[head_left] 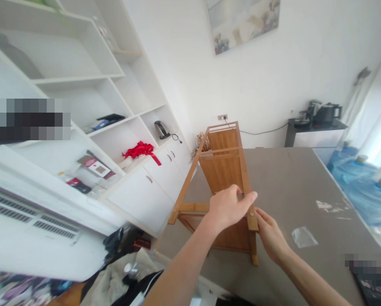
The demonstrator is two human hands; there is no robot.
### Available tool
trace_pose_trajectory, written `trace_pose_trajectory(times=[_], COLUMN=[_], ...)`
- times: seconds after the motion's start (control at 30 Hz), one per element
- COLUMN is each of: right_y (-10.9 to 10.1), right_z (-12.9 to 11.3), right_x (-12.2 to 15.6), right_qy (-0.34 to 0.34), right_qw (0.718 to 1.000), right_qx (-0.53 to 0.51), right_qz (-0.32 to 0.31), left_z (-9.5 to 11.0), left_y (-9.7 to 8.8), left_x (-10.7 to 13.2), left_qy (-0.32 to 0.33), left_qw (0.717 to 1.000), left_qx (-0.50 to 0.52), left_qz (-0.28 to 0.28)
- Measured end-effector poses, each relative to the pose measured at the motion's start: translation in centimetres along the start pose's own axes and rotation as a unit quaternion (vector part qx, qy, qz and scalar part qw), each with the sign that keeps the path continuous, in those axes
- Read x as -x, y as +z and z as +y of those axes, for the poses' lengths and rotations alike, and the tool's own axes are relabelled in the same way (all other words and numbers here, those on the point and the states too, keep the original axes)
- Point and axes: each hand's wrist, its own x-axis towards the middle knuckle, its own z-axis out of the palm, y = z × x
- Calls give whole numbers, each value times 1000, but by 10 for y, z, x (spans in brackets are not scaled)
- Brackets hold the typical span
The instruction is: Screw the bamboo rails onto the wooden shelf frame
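Note:
A wooden bamboo rack (223, 165) lies on its side on the grey table (292, 187), with its legs pointing left over the table's edge. My left hand (228, 207) is closed round the rack's right upright near a cross bar, thumb stretched over the post. My right hand (271, 236) rests beside the lower end of the same post, fingers against the wood; how firmly it grips is hidden by the post.
A small clear plastic bag (303, 236) and white scraps (329, 207) lie on the table to the right. White shelves and cabinets (146, 182) stand left, holding a red ribbon (141, 149) and a kettle (160, 129). Blue water jugs (362, 187) sit far right. Clothes (126, 267) pile below.

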Motion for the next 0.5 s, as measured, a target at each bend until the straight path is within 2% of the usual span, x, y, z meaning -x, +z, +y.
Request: trace_pose_trajectory(times=[0.1,0.17,0.3,0.4,0.5], right_y=[-13,-29,-75,-104,-116], right_z=[-7,-11,-13,-6,4], right_x=[-6,-11,-21,-27,-27], right_qy=[23,31,47,44,58], right_qw=[998,994,989,983,979], right_qx=[-65,-103,-130,-148,-165], right_qz=[3,13,49,95,107], left_z=[8,6,-19,-44,-65], left_y=[2,-2,-22,-35,-40], left_x=[-19,-27,-30,-25,-13], left_qy=[-6,-6,-35,-62,-79], left_qw=[999,998,997,996,993], left_qx=[-19,-31,-23,-46,-83], left_qz=[-30,-53,-71,-34,23])
